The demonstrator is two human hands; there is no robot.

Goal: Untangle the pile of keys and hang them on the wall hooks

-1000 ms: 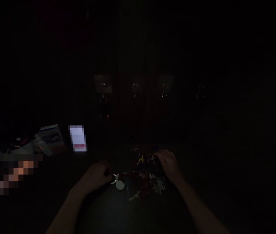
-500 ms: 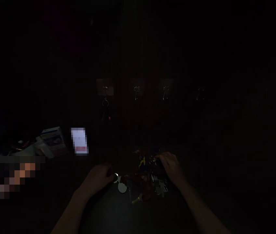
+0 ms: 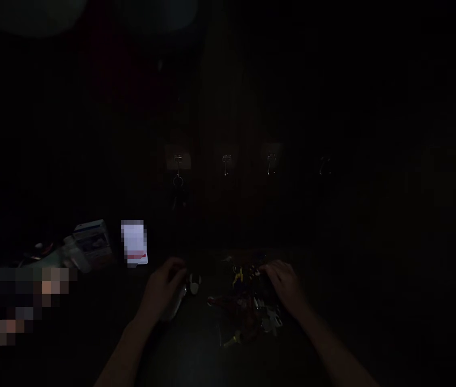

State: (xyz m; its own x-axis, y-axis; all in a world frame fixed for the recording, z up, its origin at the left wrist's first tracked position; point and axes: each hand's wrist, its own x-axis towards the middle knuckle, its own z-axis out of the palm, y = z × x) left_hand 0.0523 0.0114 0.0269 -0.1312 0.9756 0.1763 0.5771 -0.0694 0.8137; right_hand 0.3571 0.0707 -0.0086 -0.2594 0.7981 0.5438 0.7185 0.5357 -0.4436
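Observation:
The scene is very dark. My left hand (image 3: 167,285) is closed with thumb and fingers together on a key ring. A pale tag-like piece (image 3: 194,284) shows by its fingertips, and a pale, shiny strip (image 3: 177,307) shows below the hand. To its right lies a jumbled pile of keys (image 3: 268,320), with a yellow piece (image 3: 238,277), reddish parts and a yellowish key-shaped piece (image 3: 232,339) at the near side. My right hand (image 3: 282,278) rests at the pile's far right edge, fingers bent together; what they grip is hidden.
Several metal hooks (image 3: 226,161) are in a row ahead; a ring with keys (image 3: 178,183) hangs from the leftmost. A bright blurred-out rectangle (image 3: 134,239) is at left, beside a box (image 3: 93,242). A blurred-out patch covers the lower left.
My left hand has drawn the key ring and pale tag leftward, away from the pile. My right hand stays at the pile. The view has tilted up slightly.

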